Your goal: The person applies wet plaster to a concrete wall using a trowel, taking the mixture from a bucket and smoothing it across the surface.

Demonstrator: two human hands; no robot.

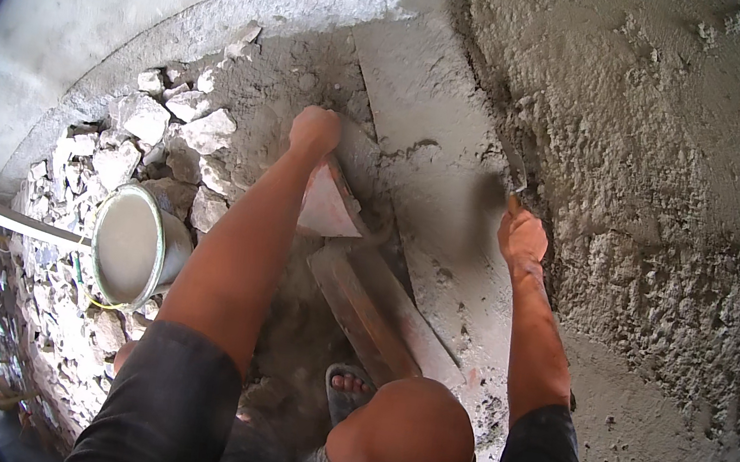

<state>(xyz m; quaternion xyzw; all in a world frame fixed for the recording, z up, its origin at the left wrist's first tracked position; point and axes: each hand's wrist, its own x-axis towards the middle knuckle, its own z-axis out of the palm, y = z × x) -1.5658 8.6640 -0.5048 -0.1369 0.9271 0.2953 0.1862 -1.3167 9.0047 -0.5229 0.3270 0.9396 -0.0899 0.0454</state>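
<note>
My right hand [523, 237] is closed around the wooden handle of a trowel [518, 165]. Its narrow metal blade points away from me, at the joint between the smooth grey mortar surface [452, 176] and the rough plastered wall [640, 164] on the right. Left of the smooth mortar, my left hand [316, 130] is a fist at the upper end of a flat, mortar-smeared piece [332, 203] with a pale pinkish face. My forearm partly covers that piece, and its kind is unclear. Just nearer lies a long, grey-brown, straight-edged board [364, 310].
Broken stones [137, 121] are heaped at the left. Among them stands a bucket [130, 246] of cloudy grey liquid, with a pale pipe [17, 217] reaching toward it. A curved pale wall [137, 13] rises behind. My bent knee [404, 436] and sandalled foot [347, 387] are close to the board.
</note>
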